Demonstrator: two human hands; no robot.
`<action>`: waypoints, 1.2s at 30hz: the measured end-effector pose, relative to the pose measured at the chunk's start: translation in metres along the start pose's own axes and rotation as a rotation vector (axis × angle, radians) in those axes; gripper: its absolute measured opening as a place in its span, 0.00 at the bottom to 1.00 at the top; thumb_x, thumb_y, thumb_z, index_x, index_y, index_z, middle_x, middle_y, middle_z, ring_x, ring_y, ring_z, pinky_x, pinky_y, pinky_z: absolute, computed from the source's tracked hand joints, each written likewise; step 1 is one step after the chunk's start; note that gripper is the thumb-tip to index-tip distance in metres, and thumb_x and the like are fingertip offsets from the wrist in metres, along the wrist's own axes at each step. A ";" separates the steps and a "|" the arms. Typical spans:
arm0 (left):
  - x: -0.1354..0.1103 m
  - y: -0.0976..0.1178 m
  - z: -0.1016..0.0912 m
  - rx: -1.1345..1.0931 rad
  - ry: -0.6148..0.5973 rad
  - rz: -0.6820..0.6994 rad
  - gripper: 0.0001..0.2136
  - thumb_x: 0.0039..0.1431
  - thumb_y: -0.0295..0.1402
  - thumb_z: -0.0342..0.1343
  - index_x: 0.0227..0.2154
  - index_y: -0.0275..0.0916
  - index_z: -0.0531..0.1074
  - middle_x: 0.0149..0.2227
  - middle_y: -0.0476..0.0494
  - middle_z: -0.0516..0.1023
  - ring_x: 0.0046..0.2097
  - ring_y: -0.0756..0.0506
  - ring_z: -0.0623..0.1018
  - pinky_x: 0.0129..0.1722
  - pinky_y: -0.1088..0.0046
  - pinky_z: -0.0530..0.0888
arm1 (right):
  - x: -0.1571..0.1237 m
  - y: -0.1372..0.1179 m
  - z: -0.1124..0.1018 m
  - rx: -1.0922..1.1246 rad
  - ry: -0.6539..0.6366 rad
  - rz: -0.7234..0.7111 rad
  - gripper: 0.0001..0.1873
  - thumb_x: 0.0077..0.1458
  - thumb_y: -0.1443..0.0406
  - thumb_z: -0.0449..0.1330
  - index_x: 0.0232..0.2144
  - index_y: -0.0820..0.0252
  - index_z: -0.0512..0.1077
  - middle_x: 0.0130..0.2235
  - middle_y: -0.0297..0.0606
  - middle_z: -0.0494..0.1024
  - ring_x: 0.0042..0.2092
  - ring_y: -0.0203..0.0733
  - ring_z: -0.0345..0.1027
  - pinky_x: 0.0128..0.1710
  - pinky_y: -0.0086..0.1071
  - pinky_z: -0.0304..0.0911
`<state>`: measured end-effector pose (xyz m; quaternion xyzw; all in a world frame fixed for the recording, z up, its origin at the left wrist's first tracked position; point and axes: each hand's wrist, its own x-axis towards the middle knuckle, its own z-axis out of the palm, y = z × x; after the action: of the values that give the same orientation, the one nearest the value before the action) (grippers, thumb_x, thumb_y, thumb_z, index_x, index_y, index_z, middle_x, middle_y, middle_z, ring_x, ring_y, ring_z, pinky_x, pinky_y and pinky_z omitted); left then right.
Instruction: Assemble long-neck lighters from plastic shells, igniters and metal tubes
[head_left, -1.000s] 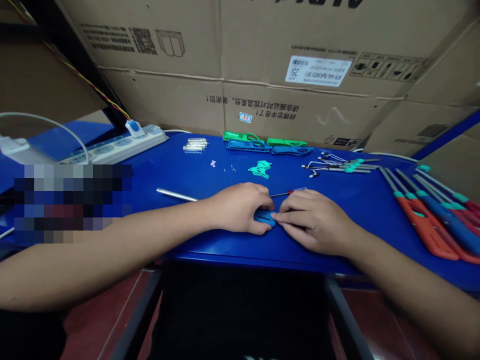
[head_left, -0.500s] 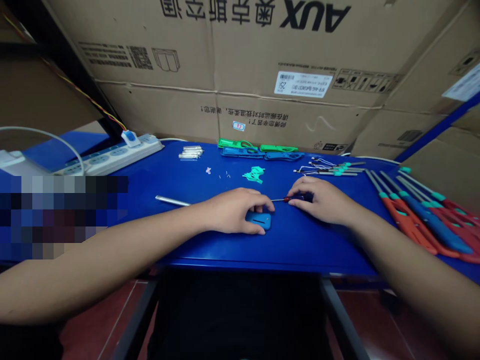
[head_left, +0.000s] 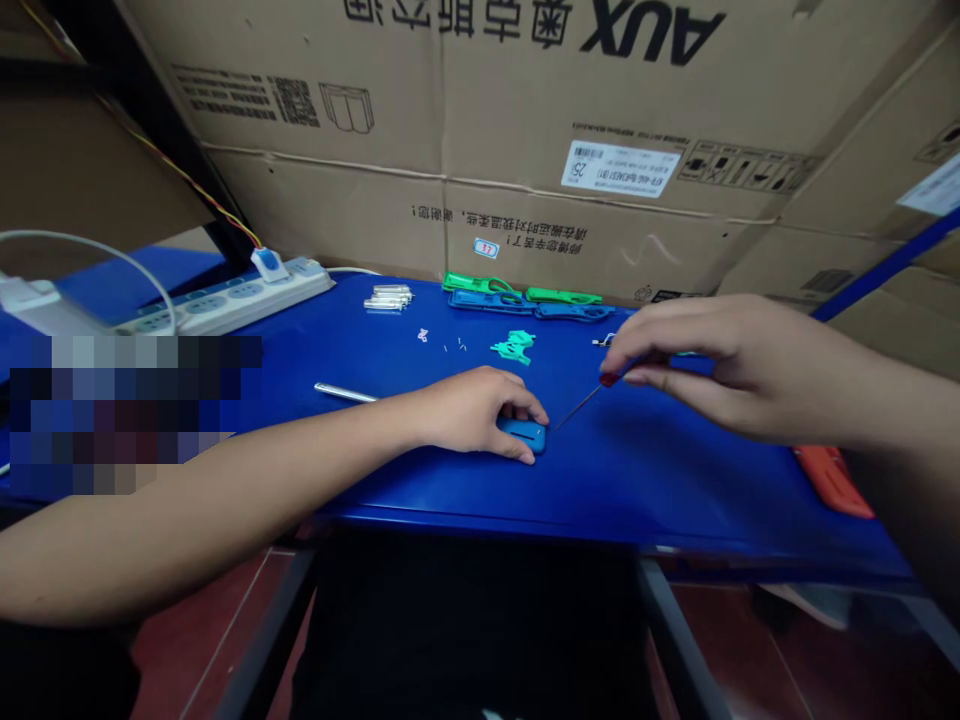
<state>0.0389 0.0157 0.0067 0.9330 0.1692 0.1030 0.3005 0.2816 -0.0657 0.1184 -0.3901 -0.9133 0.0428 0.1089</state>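
My left hand (head_left: 480, 410) rests on the blue table, fingers and thumb closed around the blue handle (head_left: 525, 433) of a long-necked lighter. Its metal tube (head_left: 345, 392) sticks out to the left from under my wrist, and the middle of it is hidden by my hand. My right hand (head_left: 697, 365) is raised above the table and pinches a screwdriver (head_left: 579, 405) by its red handle. The thin shaft slants down to the left, its tip just right of the blue handle's end; whether it touches anything I cannot tell.
Behind my hands lie green plastic parts (head_left: 514, 347), small screws (head_left: 459, 346), metal cylinders (head_left: 388, 298) and blue and green handle shells (head_left: 487, 300). A power strip (head_left: 225, 300) stands at left. An orange lighter (head_left: 832, 480) shows beneath my right arm. A cardboard box (head_left: 495, 120) walls the back.
My right hand has lifted the screwdriver off the table and tilted it, tip down, beside the lighter. My left hand keeps its hold on the lighter. The view has shifted slightly.
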 end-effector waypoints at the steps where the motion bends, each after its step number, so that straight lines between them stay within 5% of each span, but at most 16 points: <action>1: 0.000 0.000 0.000 -0.001 -0.001 -0.001 0.21 0.51 0.40 0.69 0.47 0.40 0.78 0.39 0.45 0.77 0.40 0.48 0.77 0.40 0.74 0.72 | 0.005 -0.002 0.001 0.005 -0.013 -0.024 0.10 0.61 0.67 0.54 0.40 0.55 0.75 0.42 0.39 0.80 0.42 0.43 0.74 0.40 0.35 0.67; 36: 0.001 0.001 0.001 0.008 0.001 -0.013 0.20 0.51 0.40 0.69 0.46 0.40 0.78 0.40 0.45 0.76 0.39 0.48 0.75 0.40 0.73 0.71 | 0.023 0.000 0.009 0.024 -0.114 -0.120 0.12 0.58 0.71 0.53 0.40 0.57 0.75 0.42 0.40 0.79 0.42 0.42 0.72 0.41 0.35 0.65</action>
<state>0.0400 0.0148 0.0060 0.9331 0.1757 0.1011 0.2971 0.2643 -0.0491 0.1138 -0.3305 -0.9391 0.0693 0.0636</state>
